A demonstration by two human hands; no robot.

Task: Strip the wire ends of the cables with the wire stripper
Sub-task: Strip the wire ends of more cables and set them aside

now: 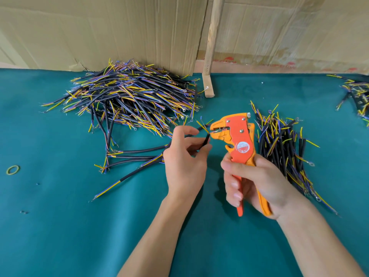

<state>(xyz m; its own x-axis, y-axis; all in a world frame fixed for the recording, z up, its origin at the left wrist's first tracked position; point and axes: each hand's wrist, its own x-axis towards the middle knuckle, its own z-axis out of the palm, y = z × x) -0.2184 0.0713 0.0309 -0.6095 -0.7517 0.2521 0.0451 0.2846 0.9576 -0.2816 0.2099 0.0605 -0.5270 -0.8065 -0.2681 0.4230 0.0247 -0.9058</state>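
A wire end is being offered to the stripper over a green-covered surface.

The surface (60, 226) is being covered by a teal-green cloth and backed along its far edge by creased cardboard sheets (119, 33) and one upright wooden batten (211, 47). Three heaps of cables are being kept on it: a large pile (131, 94) toward the far left, a smaller bundle (279, 144) right of centre, and a part-seen heap (357, 92) at the right edge. One yellow rubber band (13, 169) is lying near the left edge. One black cable (205, 139) is being pinched by the left hand (185, 160), its wire tips being held at the head of the orange wire stripper (237, 142), whose handles are being wrapped by the right hand (257, 184).
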